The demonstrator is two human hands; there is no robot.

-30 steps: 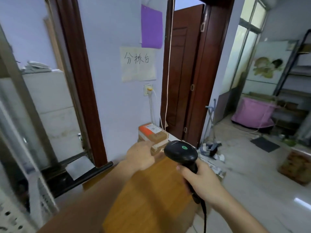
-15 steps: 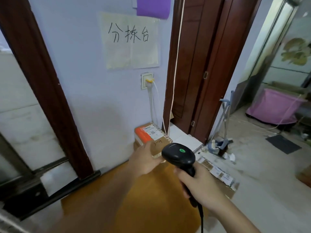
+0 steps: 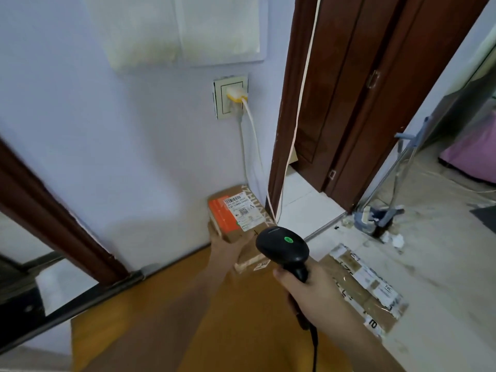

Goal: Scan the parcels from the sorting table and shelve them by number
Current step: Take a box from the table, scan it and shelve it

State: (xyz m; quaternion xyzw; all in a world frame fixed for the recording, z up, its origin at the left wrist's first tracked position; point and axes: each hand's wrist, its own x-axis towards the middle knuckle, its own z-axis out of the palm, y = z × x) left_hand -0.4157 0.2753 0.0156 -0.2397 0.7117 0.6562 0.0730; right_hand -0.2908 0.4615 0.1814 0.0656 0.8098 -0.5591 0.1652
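Scanner (image 3: pixel 281 244): black handheld unit with a green dot on top of its head, gripped by the handle in the right hand (image 3: pixel 312 289), fingers curled around it; its dark cable hangs down from the handle base.
Left hand (image 3: pixel 228 247): reaches forward to the near left corner of the top parcel (image 3: pixel 237 214); it touches the box there, but whether the fingers wrap round it cannot be told.
Top parcel: brown cardboard box with an orange panel and a white barcode label facing up, just beyond the scanner head, close against the wall.
Lower parcel (image 3: pixel 251 257): brown taped box under the top one, partly hidden by the left hand and the scanner.
Counter (image 3: pixel 166 312): orange-brown wooden surface carrying both boxes at its far right corner.
Wall socket (image 3: pixel 230 96): above the parcels, with a yellow-white plug and a white cord running down.
Flattened cardboard (image 3: pixel 362 285): lies on the floor to the right, with white labels and tape.
Door (image 3: pixel 357 89): dark brown, right of the wall.
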